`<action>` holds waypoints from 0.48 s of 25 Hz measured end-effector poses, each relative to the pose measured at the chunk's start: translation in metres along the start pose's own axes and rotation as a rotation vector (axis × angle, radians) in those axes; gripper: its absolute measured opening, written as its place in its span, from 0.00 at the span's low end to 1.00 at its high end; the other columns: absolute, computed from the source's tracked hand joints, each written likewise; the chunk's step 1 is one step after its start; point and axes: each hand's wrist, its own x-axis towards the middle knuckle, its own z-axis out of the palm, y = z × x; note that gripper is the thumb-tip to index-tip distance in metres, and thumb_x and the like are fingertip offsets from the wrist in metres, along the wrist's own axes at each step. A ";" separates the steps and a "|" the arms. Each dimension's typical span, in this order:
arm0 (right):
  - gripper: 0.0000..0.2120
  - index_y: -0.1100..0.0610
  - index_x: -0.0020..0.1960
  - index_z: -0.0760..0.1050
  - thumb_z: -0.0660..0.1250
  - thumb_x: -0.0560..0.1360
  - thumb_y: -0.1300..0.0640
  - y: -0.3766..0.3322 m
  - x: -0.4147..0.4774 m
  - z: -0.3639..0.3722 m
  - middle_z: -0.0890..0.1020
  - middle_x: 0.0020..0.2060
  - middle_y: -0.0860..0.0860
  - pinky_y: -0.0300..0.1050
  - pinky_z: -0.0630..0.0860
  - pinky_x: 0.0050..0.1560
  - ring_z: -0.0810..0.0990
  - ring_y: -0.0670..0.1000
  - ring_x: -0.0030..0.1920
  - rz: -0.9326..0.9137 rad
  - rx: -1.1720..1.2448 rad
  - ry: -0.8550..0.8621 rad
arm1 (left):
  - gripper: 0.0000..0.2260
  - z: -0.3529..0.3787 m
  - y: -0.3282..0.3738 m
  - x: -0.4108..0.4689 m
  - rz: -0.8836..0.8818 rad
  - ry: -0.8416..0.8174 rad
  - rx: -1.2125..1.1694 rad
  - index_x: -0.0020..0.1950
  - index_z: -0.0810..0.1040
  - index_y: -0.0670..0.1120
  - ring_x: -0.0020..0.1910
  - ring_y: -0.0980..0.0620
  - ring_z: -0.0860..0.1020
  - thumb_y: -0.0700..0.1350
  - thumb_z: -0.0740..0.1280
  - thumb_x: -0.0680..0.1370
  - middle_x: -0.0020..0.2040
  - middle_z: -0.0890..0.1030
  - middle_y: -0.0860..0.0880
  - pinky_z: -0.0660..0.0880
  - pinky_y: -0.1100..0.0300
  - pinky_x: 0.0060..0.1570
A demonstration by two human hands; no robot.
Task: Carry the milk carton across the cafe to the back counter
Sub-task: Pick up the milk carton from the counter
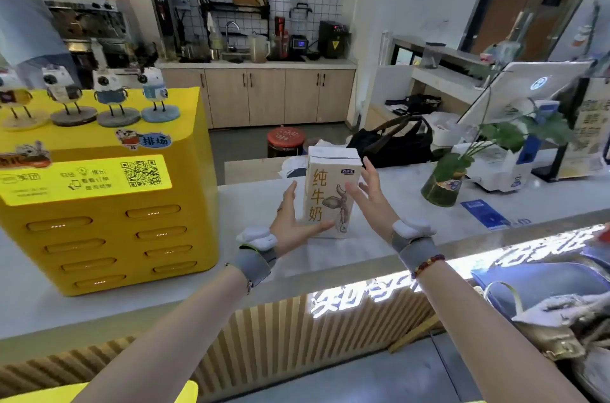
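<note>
Hands flank upright milk carton (330, 193) on counter (379, 247): left hand (293, 221) and right hand (369, 194) both spread, fingers loose.

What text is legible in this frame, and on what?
"纯牛奶": milk carton, front, vertical. Its small top logo is too blurred.
"排场": sticker on the yellow power-bank station.
"美团": left of the station's lit panel; the lines beside the QR code are too small to read reliably.
Glowing sign on the counter front: cut off, unreadable.
Poster at right and blue card: blurred.
</note>
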 end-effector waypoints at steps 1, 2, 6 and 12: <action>0.37 0.48 0.81 0.44 0.62 0.81 0.47 0.003 0.010 0.001 0.61 0.80 0.53 0.57 0.62 0.77 0.60 0.56 0.79 -0.029 0.039 0.001 | 0.50 0.002 0.000 0.007 -0.014 0.002 -0.039 0.78 0.44 0.54 0.78 0.43 0.55 0.54 0.75 0.68 0.80 0.53 0.46 0.59 0.46 0.74; 0.36 0.48 0.81 0.46 0.63 0.81 0.47 0.006 0.018 0.002 0.66 0.77 0.54 0.56 0.67 0.75 0.65 0.55 0.77 -0.041 0.058 -0.005 | 0.49 0.004 -0.003 0.013 -0.021 0.003 -0.057 0.78 0.44 0.54 0.78 0.43 0.56 0.54 0.76 0.68 0.80 0.54 0.46 0.60 0.46 0.73; 0.19 0.51 0.72 0.63 0.60 0.83 0.54 0.016 0.035 0.007 0.79 0.56 0.43 0.31 0.79 0.50 0.79 0.40 0.56 -0.036 0.138 0.001 | 0.43 0.013 -0.017 0.029 0.008 0.058 -0.120 0.77 0.53 0.55 0.74 0.46 0.65 0.54 0.75 0.69 0.77 0.64 0.49 0.67 0.51 0.68; 0.07 0.45 0.57 0.67 0.60 0.82 0.55 0.025 0.047 0.012 0.81 0.54 0.47 0.37 0.82 0.47 0.82 0.39 0.52 -0.065 0.223 -0.025 | 0.24 0.015 -0.028 0.044 -0.027 0.101 -0.140 0.69 0.69 0.51 0.66 0.49 0.73 0.53 0.70 0.74 0.63 0.77 0.53 0.70 0.57 0.59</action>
